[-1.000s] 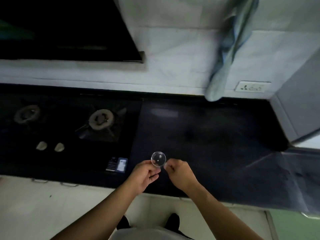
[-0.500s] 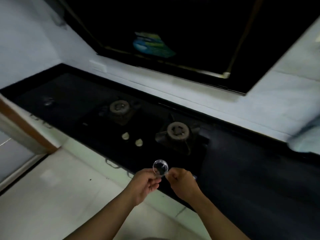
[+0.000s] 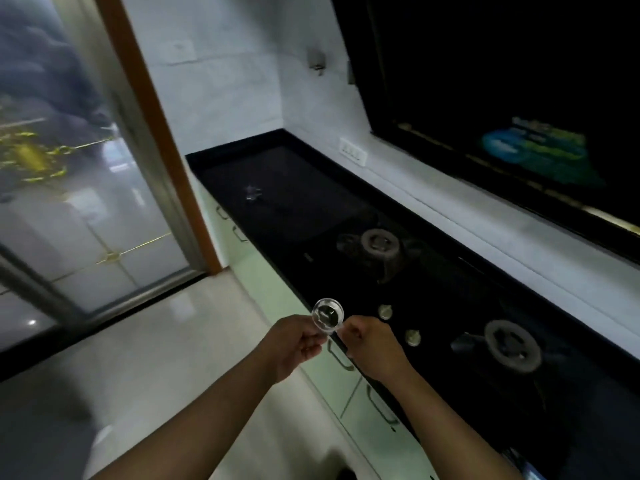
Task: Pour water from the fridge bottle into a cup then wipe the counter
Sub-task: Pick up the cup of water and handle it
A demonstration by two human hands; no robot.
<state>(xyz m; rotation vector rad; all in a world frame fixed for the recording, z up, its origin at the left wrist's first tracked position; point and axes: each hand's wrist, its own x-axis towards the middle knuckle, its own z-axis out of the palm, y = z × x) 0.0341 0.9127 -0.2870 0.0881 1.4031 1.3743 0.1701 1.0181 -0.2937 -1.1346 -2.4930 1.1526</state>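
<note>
Cup [image 3: 327, 314] is held between left hand [image 3: 292, 344] and right hand [image 3: 372, 344], fingers [image 3: 313, 336] of both pinched on its sides, above the front edge of the black desk [image 3: 277, 188], near 2 stove knobs [image 3: 385, 311]

This is a home kitchen. A long black counter [image 3: 277, 174] runs along a pale wall [image 3: 221, 81]. A gas hob [image 3: 446, 292] with two burners [image 3: 379, 242] and two round knobs [image 3: 385, 311] is set into it. Under the counter there are light cabinet fronts [image 3: 325, 379] with metal handles [image 3: 341, 360]. A dark hood [image 3: 502, 81] hangs above the hob, a switch plate [image 3: 352, 151] sits on the wall, and a glass door [image 3: 69, 202] in a wooden frame [image 3: 152, 126] stands at the left.
</note>
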